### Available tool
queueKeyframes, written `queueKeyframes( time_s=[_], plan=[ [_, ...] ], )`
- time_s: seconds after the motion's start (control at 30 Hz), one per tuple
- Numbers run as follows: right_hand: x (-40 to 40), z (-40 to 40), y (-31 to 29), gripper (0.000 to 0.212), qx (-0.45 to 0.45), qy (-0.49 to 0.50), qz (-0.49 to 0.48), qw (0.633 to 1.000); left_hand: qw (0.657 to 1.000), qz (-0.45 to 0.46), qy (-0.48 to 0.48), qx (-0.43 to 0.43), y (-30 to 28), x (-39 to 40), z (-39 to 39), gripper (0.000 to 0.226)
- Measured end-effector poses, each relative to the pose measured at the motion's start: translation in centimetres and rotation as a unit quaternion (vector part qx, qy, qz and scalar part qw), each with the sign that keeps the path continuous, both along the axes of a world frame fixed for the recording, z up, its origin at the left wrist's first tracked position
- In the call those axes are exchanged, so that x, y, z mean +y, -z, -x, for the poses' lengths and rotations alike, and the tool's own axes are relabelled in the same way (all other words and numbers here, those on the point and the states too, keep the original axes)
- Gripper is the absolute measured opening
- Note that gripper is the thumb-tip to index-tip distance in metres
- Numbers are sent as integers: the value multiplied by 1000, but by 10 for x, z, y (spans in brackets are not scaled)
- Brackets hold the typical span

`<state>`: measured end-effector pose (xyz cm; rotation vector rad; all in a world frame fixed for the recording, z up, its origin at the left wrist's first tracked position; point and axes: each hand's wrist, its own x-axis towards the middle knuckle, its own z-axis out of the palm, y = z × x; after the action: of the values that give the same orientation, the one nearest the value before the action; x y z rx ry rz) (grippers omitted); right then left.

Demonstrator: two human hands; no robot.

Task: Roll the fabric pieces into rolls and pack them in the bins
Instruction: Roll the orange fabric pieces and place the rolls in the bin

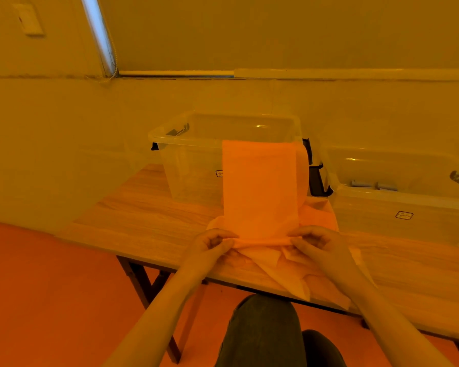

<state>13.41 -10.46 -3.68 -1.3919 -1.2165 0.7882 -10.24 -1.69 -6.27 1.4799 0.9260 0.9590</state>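
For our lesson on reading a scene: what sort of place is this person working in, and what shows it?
Probably a plain indoor workroom, not a home. A folding wooden table stands against a bare wall, clear plastic storage bins wait on it, and a window blind with a bead cord hangs above.

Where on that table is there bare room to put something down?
Bare wood lies left of the clear bin, out to the table edge. It is crowded in the middle, where both hands pinch the fabric strip over loose fabric, and right, by the second bin.
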Motion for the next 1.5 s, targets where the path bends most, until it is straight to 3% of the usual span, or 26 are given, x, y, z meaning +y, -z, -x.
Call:
queueKeyframes(
  time_s=[0.23, 0.47, 0.6, 0.8, 1.4, 1.5],
  plan=[
    [8, 1, -9, 15, -23, -15, -16, 999, 1000, -25, -2, -1, -3, 10, -4, 18],
    [8, -1, 13, 14, 71, 18, 8, 997, 1000, 13, 21, 11, 1, 10, -2, 28],
    [8, -2, 16, 15, 114, 49, -5, 992, 999, 20, 30, 23, -4, 10, -6, 19],
    [5, -4, 20, 12, 68, 41, 9, 997, 998, 44, 33, 5, -1, 10, -6, 14],
    [5, 0, 20, 22, 114, 42, 11, 993, 999, 38, 34, -5, -2, 4, -7, 11],
    [5, -1, 20, 14, 93, 41, 0, 995, 998, 39, 45, -2, -2, 4, -6, 15]
  ],
)
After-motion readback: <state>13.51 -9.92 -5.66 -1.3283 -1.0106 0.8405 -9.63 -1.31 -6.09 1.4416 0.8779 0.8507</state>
